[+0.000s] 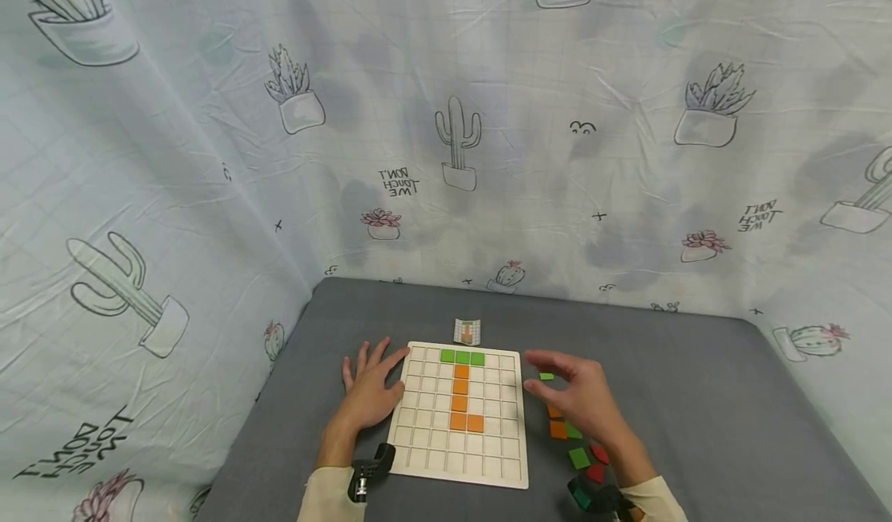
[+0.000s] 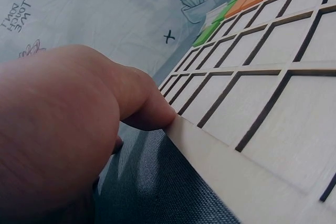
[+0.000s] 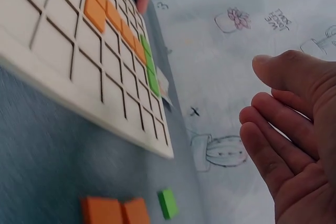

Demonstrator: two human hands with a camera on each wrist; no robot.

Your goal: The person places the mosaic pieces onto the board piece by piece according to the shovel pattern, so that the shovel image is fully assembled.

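Observation:
A pale wooden grid board [image 1: 502,454] lies on the table, with a row of green square tiles [image 1: 457,357] near its far edge. Below that row, orange square tiles [image 1: 460,386] run down a column, and one more sits to the right at the bottom. My left hand [image 1: 369,390] rests at the board's left side, fingers spread; in the left wrist view a fingertip [image 2: 163,115] touches the rim. Off the board's right edge, my right hand [image 1: 581,394] hovers with loosely bent fingers and nothing between them. Under it are loose orange tiles [image 3: 102,211] and a green tile [image 3: 168,203].
A small printed card [image 1: 467,332] lies beyond the board's far edge. Near the right wrist are another green tile [image 1: 579,458] and red pieces [image 1: 595,473]. The grey table [image 1: 697,406] meets a cactus-print cloth [image 1: 516,212] at the back.

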